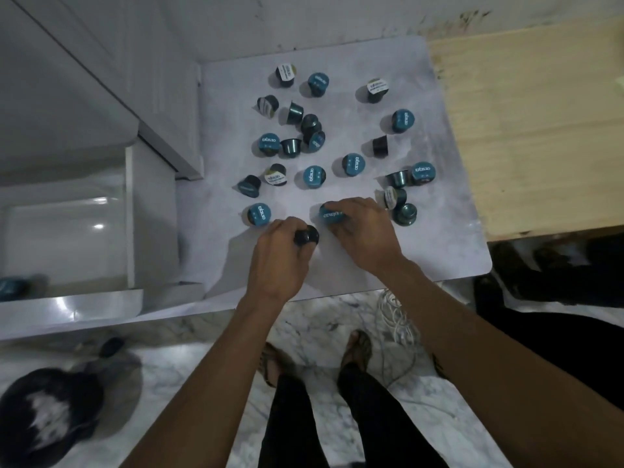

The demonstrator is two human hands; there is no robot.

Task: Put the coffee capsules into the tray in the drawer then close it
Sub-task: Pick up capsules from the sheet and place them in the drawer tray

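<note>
Left hand point(277, 255) grips one dark capsule point(306, 236); right hand point(361, 228) grips one teal capsule point(332, 215); roughly twenty-one loose capsules point(314, 177).

Pale marbled tabletop point(422, 231) before me, rounded near corner. Light wooden board point(526, 130) butts against its right edge. Scuffed white wall point(337, 21) behind. Marble floor point(209, 366) below; my feet in sandals point(358, 349), black trousers point(388, 417). White cable tangle point(395, 315) by my right foot. Blurred dark object point(47, 407) on floor, lower left.
</note>
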